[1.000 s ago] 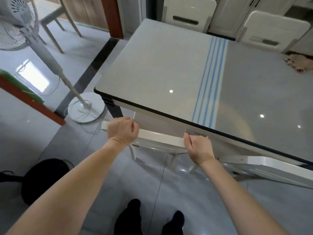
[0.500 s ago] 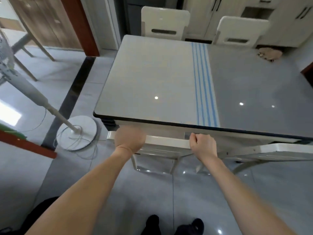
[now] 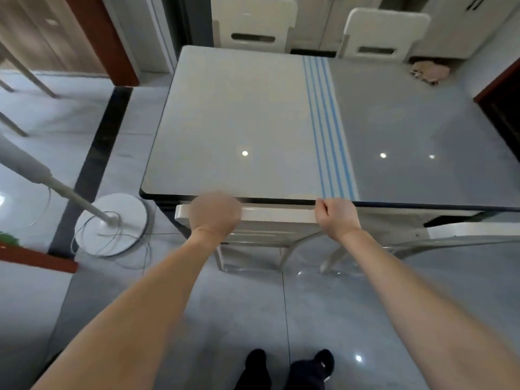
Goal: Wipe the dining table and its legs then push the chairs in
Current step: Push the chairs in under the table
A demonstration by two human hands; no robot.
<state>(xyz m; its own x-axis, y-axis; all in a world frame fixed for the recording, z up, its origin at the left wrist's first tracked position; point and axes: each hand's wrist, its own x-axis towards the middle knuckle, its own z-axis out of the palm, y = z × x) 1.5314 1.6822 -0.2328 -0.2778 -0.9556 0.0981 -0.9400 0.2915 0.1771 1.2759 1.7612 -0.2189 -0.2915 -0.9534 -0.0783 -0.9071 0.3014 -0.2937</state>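
fingers curled on chair back

Open desk top ahead of us, clutter low at the left of the frame.

We see the desk bare across its middle, with only a crumpled cloth at its upper right corner. Our near chair sits tight against the desk's near edge, leaving no gap to reach through there. Two chairs close the far side. The fan base and its loose cord crowd the floor at centre left.
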